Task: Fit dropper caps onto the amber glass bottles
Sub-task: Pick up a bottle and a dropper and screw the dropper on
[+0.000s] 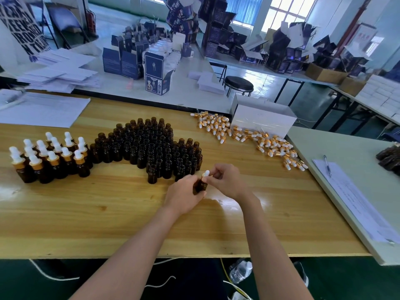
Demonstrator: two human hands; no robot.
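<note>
While the left hand (180,194) grips an amber bottle (199,186), the right hand (227,180) pinches its dropper cap (206,173)

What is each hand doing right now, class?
Left hand: grips the amber bottle.
Right hand: pinches the dropper cap on that bottle.

Left hand (183,194) grips amber bottle (199,186); right hand (227,180) pinches dropper cap (206,173) on its neck.
</note>
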